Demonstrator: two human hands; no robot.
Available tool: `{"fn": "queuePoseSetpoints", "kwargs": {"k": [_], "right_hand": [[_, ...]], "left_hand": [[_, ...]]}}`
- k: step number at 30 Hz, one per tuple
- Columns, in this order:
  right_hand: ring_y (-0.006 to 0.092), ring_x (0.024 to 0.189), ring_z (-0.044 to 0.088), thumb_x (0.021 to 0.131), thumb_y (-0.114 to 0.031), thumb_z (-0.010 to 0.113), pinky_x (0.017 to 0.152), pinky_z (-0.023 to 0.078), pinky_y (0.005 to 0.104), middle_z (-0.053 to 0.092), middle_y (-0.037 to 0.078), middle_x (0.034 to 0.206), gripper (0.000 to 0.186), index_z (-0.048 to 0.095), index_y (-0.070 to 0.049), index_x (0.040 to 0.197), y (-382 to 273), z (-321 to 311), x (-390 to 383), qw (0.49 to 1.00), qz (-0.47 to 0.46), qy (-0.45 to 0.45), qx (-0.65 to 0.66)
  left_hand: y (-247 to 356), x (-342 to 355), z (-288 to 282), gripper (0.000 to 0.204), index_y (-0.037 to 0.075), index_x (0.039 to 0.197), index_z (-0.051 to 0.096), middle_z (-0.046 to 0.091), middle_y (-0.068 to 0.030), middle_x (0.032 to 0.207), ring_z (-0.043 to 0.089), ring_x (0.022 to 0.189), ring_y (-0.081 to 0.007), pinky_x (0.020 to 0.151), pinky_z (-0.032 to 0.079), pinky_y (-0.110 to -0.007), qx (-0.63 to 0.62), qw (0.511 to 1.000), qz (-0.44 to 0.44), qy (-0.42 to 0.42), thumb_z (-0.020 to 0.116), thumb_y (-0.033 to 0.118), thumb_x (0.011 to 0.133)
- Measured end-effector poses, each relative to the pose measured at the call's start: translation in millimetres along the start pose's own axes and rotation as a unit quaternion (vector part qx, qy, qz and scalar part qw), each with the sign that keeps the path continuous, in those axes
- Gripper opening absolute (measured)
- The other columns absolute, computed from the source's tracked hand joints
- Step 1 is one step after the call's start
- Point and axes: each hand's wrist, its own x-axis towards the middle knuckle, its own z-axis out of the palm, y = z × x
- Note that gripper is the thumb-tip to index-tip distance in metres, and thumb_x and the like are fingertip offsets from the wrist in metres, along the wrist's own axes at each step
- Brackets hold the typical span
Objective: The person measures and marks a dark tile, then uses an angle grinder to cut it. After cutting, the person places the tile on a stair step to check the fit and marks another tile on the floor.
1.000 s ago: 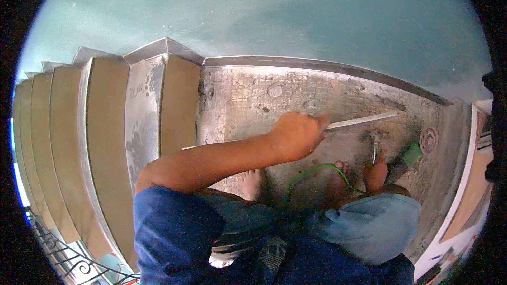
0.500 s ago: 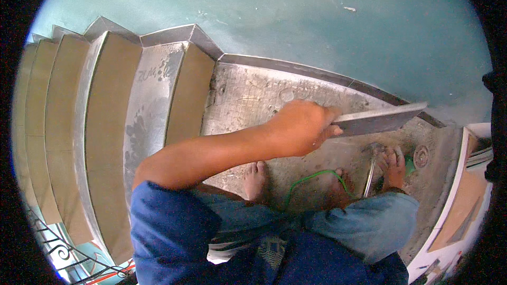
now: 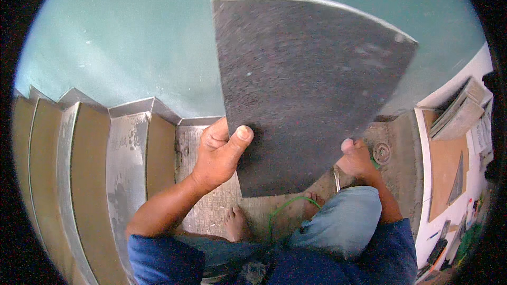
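Note:
A dark grey tile [image 3: 311, 84] with a pale edge is held up in front of me, its broad face toward me. My left hand [image 3: 219, 153] grips its left edge, thumb on the face and fingers behind. At the lower right edge my right hand [image 3: 359, 161] is closed on the tile, with its thumb at the rim; its other fingers are partly hidden. Below that hand a shiny metal handle [image 3: 337, 179] shows beside my raised knee. Much of the floor behind the tile is hidden.
Brown-and-grey steps [image 3: 87, 169] rise on the left along a green wall [image 3: 148, 53]. A green cord [image 3: 271, 216] lies by my bare feet. A round drain cover [image 3: 382, 153] sits at right, near a white surface with a brown board [image 3: 441, 179] and stacked tile pieces [image 3: 462, 108].
The tile has turned from nearly edge-on to broad face toward me and come up and closer. My right hand has left the metal tool near the floor and taken the tile's right edge.

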Motion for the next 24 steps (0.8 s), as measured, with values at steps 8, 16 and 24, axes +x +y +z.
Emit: {"fn": "queuePoseSetpoints", "kwargs": {"k": [8, 16, 24], "right_hand": [[0.0193, 0.09, 0.062, 0.097, -0.046, 0.065, 0.082, 0.05, 0.0402, 0.07, 0.005, 0.1, 0.044, 0.067, -0.005, 0.114, -55.7, 4.2, -8.3, 0.94, -0.064, -0.032, 0.333], [0.0183, 0.089, 0.065, 0.098, -0.038, 0.065, 0.082, 0.051, 0.039, 0.072, 0.004, 0.098, 0.036, 0.071, -0.005, 0.111, -65.2, 5.4, -12.6, 0.944, -0.039, -0.046, 0.325], [0.0138, 0.089, 0.06, 0.098, -0.04, 0.066, 0.079, 0.049, 0.0343, 0.068, 0.003, 0.097, 0.039, 0.07, -0.003, 0.11, -77.8, -0.1, -17.7, 0.907, -0.045, -0.094, 0.407]], "left_hand": [[8.9, 24.9, -30.5, 0.035, 0.002, 0.129, 0.061, 0.066, -0.0073, 0.125, 0.059, 0.115, -0.0188, 0.104, 0.043, -0.037, -0.112, 0.988, 0.032, 0.101, 0.066, 0.022, 0.1], [10.3, 37.1, -38.6, 0.04, 0.001, 0.126, 0.058, 0.065, -0.0124, 0.125, 0.061, 0.116, -0.0271, 0.105, 0.044, -0.045, -0.087, 0.985, 0.022, 0.145, 0.068, 0.028, 0.098], [17.2, 44.9, -36.9, 0.048, -0.003, 0.114, 0.063, 0.065, -0.0077, 0.113, 0.056, 0.107, -0.0172, 0.101, 0.04, -0.034, 0.026, 0.977, -0.017, 0.212, 0.055, 0.043, 0.104]]}}
